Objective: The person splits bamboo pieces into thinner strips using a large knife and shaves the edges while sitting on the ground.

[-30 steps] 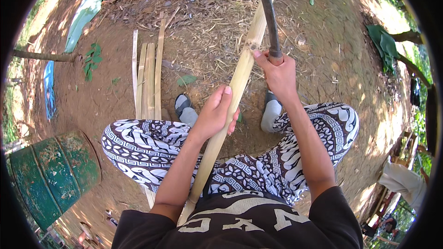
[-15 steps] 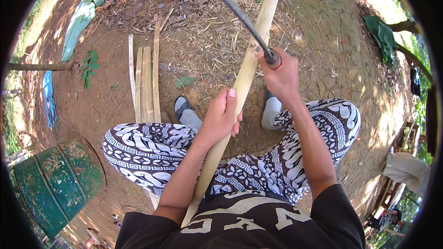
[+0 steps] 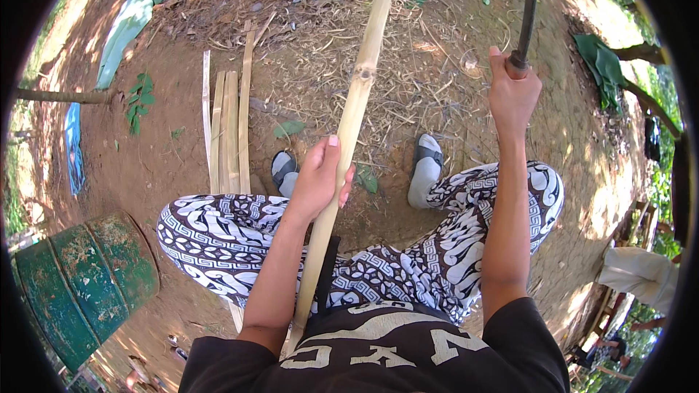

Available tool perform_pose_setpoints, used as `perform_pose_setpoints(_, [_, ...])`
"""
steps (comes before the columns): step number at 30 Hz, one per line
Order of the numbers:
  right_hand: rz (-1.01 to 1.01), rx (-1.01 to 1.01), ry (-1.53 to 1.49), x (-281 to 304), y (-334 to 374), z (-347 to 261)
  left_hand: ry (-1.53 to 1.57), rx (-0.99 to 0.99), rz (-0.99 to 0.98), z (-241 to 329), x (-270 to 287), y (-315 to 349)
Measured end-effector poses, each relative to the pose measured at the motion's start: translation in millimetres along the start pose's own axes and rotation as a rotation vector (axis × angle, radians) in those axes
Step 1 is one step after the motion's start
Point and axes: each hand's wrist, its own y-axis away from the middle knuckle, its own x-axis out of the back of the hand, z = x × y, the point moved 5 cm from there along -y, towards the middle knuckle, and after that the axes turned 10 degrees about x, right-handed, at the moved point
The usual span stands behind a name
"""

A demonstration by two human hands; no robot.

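Observation:
A long pale strip of split bamboo [image 3: 354, 105] slants from my lap up across the middle, with a darker node near its far part. My left hand [image 3: 322, 179] is wrapped round it about midway, thumb on top. Its near end rests against my body beside the left forearm. My right hand [image 3: 514, 97] is out to the right, closed round the handle of a long dark-bladed machete [image 3: 529, 18]. The blade points away from me, apart from the bamboo, and its tip runs out of view at the top.
Several narrow bamboo strips [image 3: 231, 131] lie on the ground beyond my left knee. A rusty green drum [image 3: 91, 280] is at the lower left. Shavings [image 3: 429, 58] litter the dirt ahead. A banana leaf [image 3: 131, 25] lies far left; a person [image 3: 619, 349] shows at lower right.
My right hand has swung the machete right, away from the bamboo, turning its blade from leaning left to nearly straight ahead. The bamboo's far end has shifted left, still in my left hand.

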Motion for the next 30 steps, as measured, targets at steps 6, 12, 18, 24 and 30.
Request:
perform_pose_setpoints(6, [-0.201, -0.185, 0.05, -24.7, 30.1, 23.5, 0.089, -0.014, -0.083, 3.9, -5.4, -7.0])
perform_pose_setpoints(12, [-0.48, -0.171, 0.07, -42.8, 62.2, 3.6, 0.508, 0.123, -0.333, 2.5, 1.8, -5.5])
perform_pose_setpoints(18, [-0.753, 0.048, 0.044, -62.2, 104.9, -38.0, 0.531, -0.026, -0.417, 10.2, 6.0, -2.0])
perform_pose_setpoints(24, [-0.836, 0.364, -0.01, -75.4, 134.1, -57.6, 0.277, -0.172, -0.337, 9.2, -4.1, 1.6])
perform_pose_setpoints(30, [-0.908, 0.582, 0.108, -82.6, 151.0, -69.5, 0.423, -0.155, -0.449, 4.2, -9.5, 4.5])
